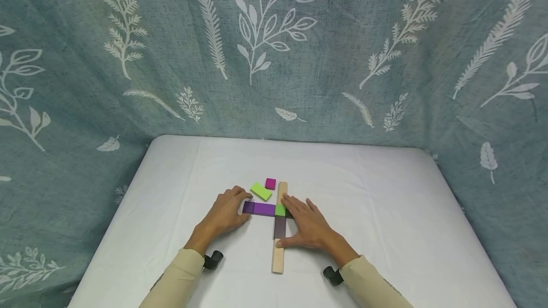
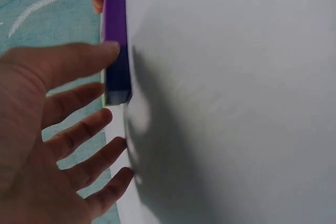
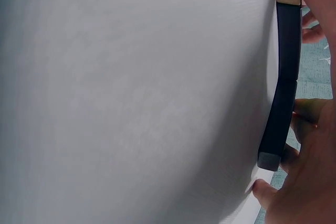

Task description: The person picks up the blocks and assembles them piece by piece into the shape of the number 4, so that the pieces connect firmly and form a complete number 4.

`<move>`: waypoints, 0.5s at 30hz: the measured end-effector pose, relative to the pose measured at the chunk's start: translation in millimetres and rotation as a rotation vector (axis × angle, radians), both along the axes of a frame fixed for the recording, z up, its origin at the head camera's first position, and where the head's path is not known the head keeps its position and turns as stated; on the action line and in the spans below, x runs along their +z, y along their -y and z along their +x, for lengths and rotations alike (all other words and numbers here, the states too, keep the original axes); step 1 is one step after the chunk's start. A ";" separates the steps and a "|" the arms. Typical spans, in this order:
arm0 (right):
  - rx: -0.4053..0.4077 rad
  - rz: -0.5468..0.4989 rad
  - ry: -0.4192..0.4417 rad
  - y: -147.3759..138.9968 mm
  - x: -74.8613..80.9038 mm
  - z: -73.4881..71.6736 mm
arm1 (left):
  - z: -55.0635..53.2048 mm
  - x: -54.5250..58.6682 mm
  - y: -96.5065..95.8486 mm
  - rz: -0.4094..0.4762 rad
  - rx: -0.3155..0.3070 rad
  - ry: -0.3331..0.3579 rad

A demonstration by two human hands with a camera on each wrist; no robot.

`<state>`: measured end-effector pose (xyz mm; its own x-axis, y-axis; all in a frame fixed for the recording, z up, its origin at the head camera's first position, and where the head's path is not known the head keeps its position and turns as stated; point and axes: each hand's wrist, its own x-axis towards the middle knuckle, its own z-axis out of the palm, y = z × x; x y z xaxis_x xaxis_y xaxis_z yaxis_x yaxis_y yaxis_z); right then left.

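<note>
On the white table, wooden blocks lie in a cross shape. My left hand [image 1: 227, 209] is at its left end, thumb and forefinger pinching the dark purple block [image 1: 248, 207] from its near and far sides. Against that block lies a longer purple block [image 1: 264, 209], leading to a green block [image 1: 280, 210] at the crossing. My right hand [image 1: 309, 226] spreads its fingers over the right arm, partly hiding a black block [image 3: 276, 119]. Its thumb touches the near plain wood block [image 1: 278, 261], below a dark grey block [image 1: 279, 227]. A far plain wood block [image 1: 282, 190] meets its fingertips.
A lime green block [image 1: 260, 191] lies slanted beyond the purple one, beside a small magenta block [image 1: 270, 184]. Behind the table [image 1: 364, 175] hangs a blue-green curtain [image 1: 321, 89] with white leaf prints. Dark wrist cameras [image 1: 212, 260] stick out near both sleeves.
</note>
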<state>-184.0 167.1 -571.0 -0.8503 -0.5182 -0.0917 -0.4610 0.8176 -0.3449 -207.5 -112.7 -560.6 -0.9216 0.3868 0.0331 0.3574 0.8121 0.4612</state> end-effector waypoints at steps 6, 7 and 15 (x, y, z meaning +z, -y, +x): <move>-0.006 -0.003 0.005 0.3 0.8 0.0 | -4.0 7.4 3.5 0.022 0.015 0.101; -0.007 -0.002 0.006 0.3 0.5 -0.1 | -4.8 8.6 3.6 0.025 0.017 0.111; -0.002 -0.008 0.002 -0.5 -0.4 0.2 | -15.0 19.9 -2.2 0.026 0.001 0.085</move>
